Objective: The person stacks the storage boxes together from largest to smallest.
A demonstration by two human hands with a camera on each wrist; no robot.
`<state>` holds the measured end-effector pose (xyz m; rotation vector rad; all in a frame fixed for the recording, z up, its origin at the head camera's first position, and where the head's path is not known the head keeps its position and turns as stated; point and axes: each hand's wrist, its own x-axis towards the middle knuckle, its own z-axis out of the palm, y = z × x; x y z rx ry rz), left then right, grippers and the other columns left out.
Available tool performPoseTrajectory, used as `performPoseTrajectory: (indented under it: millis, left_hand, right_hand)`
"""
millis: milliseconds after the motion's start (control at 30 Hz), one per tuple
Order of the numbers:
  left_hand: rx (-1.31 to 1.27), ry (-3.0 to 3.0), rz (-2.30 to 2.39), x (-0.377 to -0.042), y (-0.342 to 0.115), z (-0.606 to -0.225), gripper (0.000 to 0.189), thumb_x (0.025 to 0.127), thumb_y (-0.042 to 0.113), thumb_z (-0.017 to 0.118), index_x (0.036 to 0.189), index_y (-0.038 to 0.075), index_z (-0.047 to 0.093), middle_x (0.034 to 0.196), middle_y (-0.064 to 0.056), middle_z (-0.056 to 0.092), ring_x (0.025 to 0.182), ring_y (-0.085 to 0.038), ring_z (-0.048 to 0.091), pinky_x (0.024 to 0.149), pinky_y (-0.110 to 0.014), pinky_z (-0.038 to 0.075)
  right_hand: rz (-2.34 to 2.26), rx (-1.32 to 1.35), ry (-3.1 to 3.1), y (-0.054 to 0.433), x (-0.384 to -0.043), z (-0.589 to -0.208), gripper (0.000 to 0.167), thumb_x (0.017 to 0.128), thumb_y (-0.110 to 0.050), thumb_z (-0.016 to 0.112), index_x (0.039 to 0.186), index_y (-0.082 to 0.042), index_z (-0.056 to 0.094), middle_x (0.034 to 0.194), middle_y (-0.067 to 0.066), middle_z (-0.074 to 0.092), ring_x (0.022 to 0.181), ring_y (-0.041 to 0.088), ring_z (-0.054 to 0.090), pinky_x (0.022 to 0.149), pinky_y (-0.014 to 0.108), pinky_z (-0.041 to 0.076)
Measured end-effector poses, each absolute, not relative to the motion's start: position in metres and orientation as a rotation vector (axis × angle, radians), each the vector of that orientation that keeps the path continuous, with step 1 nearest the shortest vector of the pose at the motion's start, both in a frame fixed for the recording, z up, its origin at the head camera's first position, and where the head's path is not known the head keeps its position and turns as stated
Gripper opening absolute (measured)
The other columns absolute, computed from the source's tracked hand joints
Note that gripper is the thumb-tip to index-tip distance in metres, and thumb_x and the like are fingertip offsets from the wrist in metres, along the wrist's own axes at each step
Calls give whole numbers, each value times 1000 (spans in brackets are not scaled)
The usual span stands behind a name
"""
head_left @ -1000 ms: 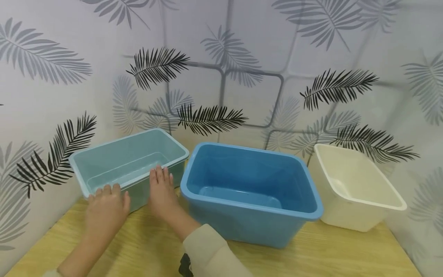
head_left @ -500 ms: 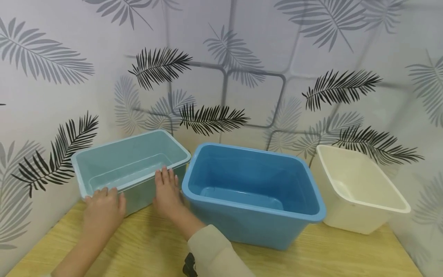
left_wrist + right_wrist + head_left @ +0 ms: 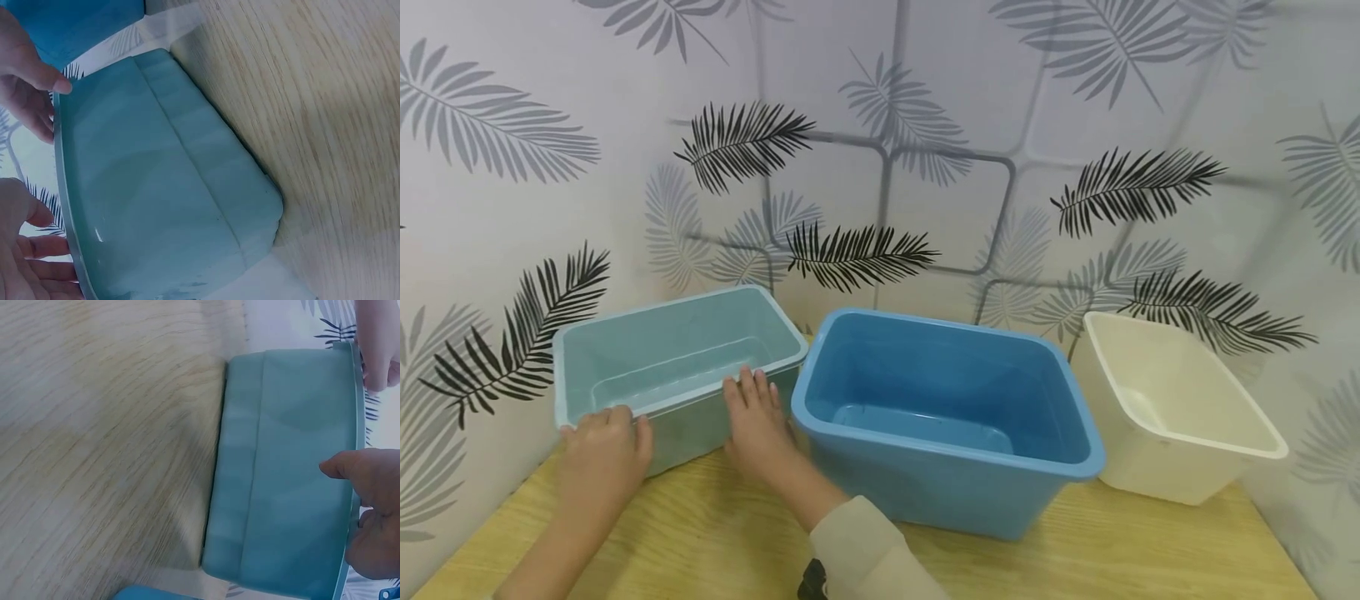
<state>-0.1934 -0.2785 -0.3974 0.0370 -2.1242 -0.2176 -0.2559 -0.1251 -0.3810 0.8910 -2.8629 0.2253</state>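
Note:
A pale teal plastic bin (image 3: 700,417) stands on the wooden table at the left, its open top facing up. My left hand (image 3: 598,458) holds the near rim by its left end, fingers hooked over the edge. Farther right along the same rim, my right hand (image 3: 760,425) has its fingers laid over the edge. In the right wrist view, that hand's thumb (image 3: 337,465) lies against the bin's outer wall while its other fingers go behind the rim. Both hands (image 3: 28,262) appear at the rim in the left wrist view.
A larger blue bin (image 3: 925,492) stands close to the teal bin's right end. Past it is a cream bin (image 3: 1172,467). Leaf-patterned wall covering (image 3: 955,108) rises behind all three. Wood-grained tabletop (image 3: 715,542) stretches in front of them.
The teal bin's left end has come toward me and left, turning the bin slightly. My left hand has moved with it; my right hand stays on the rim. The other bins stand as before.

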Motion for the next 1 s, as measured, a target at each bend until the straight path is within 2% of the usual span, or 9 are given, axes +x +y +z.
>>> performPoseTrajectory:
  millis: [167, 467, 700, 867, 1000]
  left_hand:
    - [40, -2129, -211, -191, -282, -397, 19, 77, 2, 55, 66, -13, 49, 63, -36, 55, 60, -52, 53, 70, -73, 40]
    - [56, -2146, -209, -186, -291, -397, 17, 77, 2, 56, 72, -13, 51, 71, -39, 56, 67, -56, 55, 76, -71, 40]
    - [64, -2143, -203, -184, -296, -396, 16, 77, 3, 56, 75, -13, 52, 72, -40, 56, 70, -57, 55, 77, -71, 40]
    - [59, -2147, -214, -182, -300, -395, 16, 77, 2, 56, 71, -12, 50, 68, -38, 54, 66, -56, 54, 78, -71, 40]
    - [30, -2123, -146, -181, -306, -394, 22, 78, 7, 53, 64, -8, 45, 59, -32, 52, 55, -50, 50, 68, -64, 43]
  right_hand:
    - [123, 913, -2793, -121, -252, -385, 69, 88, -23, 62, 146, -16, 26, 154, 7, 23, 143, 23, 21, 115, 33, 23]
    - [-103, 976, -2502, -117, -244, -387, 45, 93, -11, 53, 137, -12, 43, 140, 11, 45, 131, 24, 43, 108, 31, 37]
    - [-131, 966, -2314, -117, -242, -394, 40, 90, -13, 59, 129, -13, 52, 130, 9, 54, 121, 22, 52, 102, 30, 42]
    - [-120, 961, -2193, -116, -239, -397, 36, 88, -14, 61, 123, -13, 56, 123, 8, 58, 115, 20, 55, 100, 28, 44]
    - [-105, 965, -2124, -115, -237, -398, 33, 88, -13, 61, 121, -13, 58, 120, 6, 61, 111, 18, 57, 98, 28, 45]
